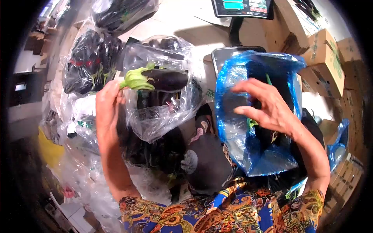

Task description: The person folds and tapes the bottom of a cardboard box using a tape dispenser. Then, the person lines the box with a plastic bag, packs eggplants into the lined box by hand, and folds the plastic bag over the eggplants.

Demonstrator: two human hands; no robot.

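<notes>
Eggplant [169, 79]: dark purple body, green cap and stem, lying sideways in the air over the mouth of a clear bag [149, 124], stem end pointing to the person's left. Left hand [110, 95]: fingers and thumb pinched together on the stem end; the body of the eggplant hangs free of the fingers.

Right hand [266, 106]: thumb and fingers spread apart, nothing between them, poised above a blue bag [233, 132]. This hand covers part of the bag's mouth; contents are dark, with bits of green showing, and I cannot tell how many pieces lie inside.

Surroundings: clear bag holds more dark eggplants, partly hidden by the held one and by folds of plastic. To its left, another filled bag [87, 62] with red marks; a further one [124, 13] at the top edge. Beyond the blue bag, a scale with a lit display [235, 5] on a post [235, 31]; the scale's plate [219, 54] is largely covered by the blue plastic. Cardboard boxes [324, 62] are stacked at right.

In the way: dark printed clothing [210, 163], apparently over a knee, sits between the two bags. Loose plastic [89, 182] crowds the lower left, near a yellow sheet [50, 147].
</notes>
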